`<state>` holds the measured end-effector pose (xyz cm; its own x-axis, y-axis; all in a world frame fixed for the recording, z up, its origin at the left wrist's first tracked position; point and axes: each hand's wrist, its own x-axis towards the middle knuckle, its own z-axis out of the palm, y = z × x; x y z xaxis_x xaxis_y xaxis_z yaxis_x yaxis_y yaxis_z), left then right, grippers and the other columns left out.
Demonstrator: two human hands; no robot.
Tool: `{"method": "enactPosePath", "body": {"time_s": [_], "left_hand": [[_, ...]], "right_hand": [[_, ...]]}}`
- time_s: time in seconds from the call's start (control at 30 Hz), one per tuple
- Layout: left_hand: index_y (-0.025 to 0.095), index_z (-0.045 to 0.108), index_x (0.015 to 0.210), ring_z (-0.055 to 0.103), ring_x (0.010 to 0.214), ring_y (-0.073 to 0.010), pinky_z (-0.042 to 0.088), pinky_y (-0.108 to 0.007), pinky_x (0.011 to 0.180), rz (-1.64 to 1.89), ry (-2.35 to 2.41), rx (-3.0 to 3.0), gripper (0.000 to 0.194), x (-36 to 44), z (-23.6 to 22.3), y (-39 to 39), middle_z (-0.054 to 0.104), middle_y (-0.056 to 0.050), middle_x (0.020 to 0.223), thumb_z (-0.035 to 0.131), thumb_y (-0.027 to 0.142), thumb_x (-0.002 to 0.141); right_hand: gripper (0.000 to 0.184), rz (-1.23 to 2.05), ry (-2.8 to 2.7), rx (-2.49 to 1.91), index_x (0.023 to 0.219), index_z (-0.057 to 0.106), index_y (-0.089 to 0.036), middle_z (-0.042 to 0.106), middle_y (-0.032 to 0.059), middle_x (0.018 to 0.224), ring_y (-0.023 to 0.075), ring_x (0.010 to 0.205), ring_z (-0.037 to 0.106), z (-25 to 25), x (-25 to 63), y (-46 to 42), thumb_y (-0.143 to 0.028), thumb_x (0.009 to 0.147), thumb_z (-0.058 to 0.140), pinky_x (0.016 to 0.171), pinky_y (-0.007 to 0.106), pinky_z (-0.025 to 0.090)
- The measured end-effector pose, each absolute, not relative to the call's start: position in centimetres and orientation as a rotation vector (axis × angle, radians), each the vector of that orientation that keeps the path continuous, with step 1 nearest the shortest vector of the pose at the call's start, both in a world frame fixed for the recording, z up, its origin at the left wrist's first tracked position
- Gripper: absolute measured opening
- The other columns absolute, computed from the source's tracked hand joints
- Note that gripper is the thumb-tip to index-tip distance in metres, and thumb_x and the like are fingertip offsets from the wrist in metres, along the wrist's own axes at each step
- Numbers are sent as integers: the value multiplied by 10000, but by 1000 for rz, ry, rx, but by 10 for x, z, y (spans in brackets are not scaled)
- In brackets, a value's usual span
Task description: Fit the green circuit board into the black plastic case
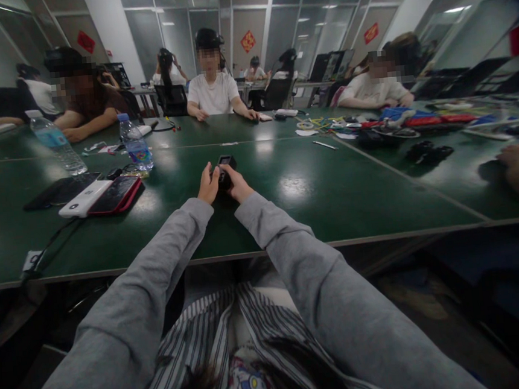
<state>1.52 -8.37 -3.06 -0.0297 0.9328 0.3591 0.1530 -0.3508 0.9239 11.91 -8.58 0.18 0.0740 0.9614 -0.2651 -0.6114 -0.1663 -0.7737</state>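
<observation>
Both my hands are together over the green table (190, 231), a short way in from its near edge. Between them is a small black box-shaped device (226, 160) with what looks like a little screen on its far end. My left hand (208, 185) is closed round its left side, the thumb on top. From the right, my right hand (239, 186) grips the same device, its fingers partly hidden. I cannot tell whether the device touches the tabletop.
Left of my hands lie a white power bank (85, 199) with a cable, a phone in a red case (115, 195) and a dark phone (59, 191). Two water bottles (136, 143) stand behind them. Cables and bags (398, 120) are heaped at right. People sit opposite.
</observation>
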Motion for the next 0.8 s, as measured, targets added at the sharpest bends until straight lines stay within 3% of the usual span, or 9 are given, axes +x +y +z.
{"method": "enactPosePath", "body": {"time_s": [0.13, 0.3, 0.4, 0.5, 0.6, 0.73, 0.8], "left_hand": [[224, 601, 1338, 549, 1424, -281, 408, -401, 1196, 1517, 1084, 1123, 542, 14, -20, -85, 596, -135, 1490, 564, 648, 1001], [172, 656, 1208, 720, 1098, -271, 547, -385, 1000, 1328, 810, 682, 716, 9, -10, -92, 742, -145, 1074, 428, 804, 964], [151, 656, 1264, 727, 1065, -294, 558, -427, 984, 1260, 675, 613, 810, 10, -7, -99, 752, -160, 1053, 319, 828, 971], [161, 619, 1370, 715, 1123, -294, 546, -447, 1024, 1280, 617, 608, 780, 13, -4, -103, 753, -151, 1154, 232, 748, 1032], [178, 587, 1435, 706, 1157, -292, 544, -448, 1047, 1262, 629, 596, 725, 14, -4, -103, 748, -136, 1209, 249, 696, 1056], [188, 601, 1424, 705, 1153, -288, 556, -414, 1040, 1239, 713, 556, 716, 8, -9, -96, 751, -130, 1182, 296, 712, 1043], [190, 597, 1419, 699, 1153, -282, 554, -392, 1037, 1239, 766, 547, 728, 5, -13, -92, 753, -124, 1154, 310, 735, 1030]], "right_hand": [[229, 1105, -789, -1101, 1056, 673, -173, 758, 37, 928, 191, 918, 741, 2, 122, -84, -250, 850, 736, 934, 373, 615], [663, 380, -1477, -1230, 1469, 517, -183, 656, 150, 1413, 307, 1319, 618, 5, 129, -93, -270, 845, 722, 1160, 497, 464], [756, 159, -1851, -1328, 1566, 422, -119, 593, 218, 1480, 369, 1348, 592, 6, 126, -100, -227, 864, 680, 1141, 531, 469], [761, 58, -2136, -1438, 1579, 415, -76, 616, 256, 1425, 398, 1299, 612, 4, 123, -103, -203, 872, 668, 1100, 544, 489], [777, 40, -2226, -1432, 1596, 397, -87, 611, 251, 1431, 392, 1314, 600, 3, 122, -102, -199, 875, 665, 1103, 554, 485], [805, 245, -2148, -1316, 1551, 469, -113, 589, 219, 1487, 367, 1386, 563, 2, 124, -92, -237, 816, 774, 1156, 540, 460], [681, 443, -1991, -1205, 1476, 554, -141, 636, 181, 1445, 314, 1360, 598, 2, 126, -84, -297, 850, 773, 1167, 492, 464]]}}
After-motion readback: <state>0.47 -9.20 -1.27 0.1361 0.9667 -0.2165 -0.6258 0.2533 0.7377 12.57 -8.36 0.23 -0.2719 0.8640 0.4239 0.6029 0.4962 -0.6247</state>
